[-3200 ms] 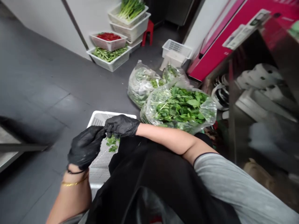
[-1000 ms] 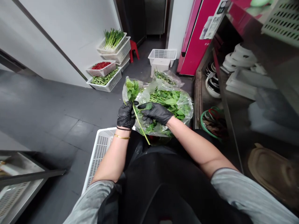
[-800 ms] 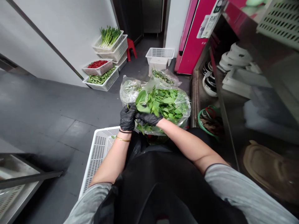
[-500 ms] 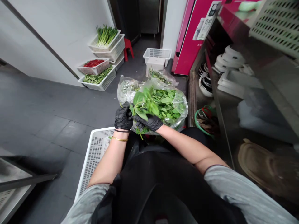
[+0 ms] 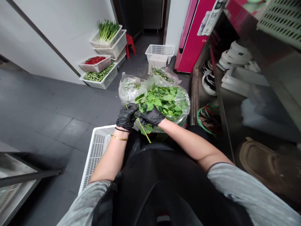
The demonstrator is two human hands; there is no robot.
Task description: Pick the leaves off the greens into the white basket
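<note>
Both my hands wear black gloves and meet over the near edge of a clear plastic bag (image 5: pixel 184 102) full of leafy green stems. My left hand (image 5: pixel 127 116) is closed on a green stem, whose cut end shows below the fingers. Beside it, my right hand (image 5: pixel 153 116) is closed around a leafy sprig (image 5: pixel 150 101); its leaves stick up past the knuckles. A bare stalk (image 5: pixel 144 131) slants down from between the hands toward my apron. The fingertips are partly hidden by leaves.
A white slotted basket (image 5: pixel 94 157) stands by my left forearm. Smaller bags of greens (image 5: pixel 128 88) lie beyond the big one. Crates with scallions (image 5: pixel 107 31), red chilies (image 5: pixel 95 60) and green beans (image 5: pixel 98 75) are stacked by the wall. Metal shelving (image 5: pixel 223 116) runs along the right.
The leafy sprig has dropped lower and turned away from me, no longer blurred. The bare stalk now reaches further down between my hands. Both hands remain close together.
</note>
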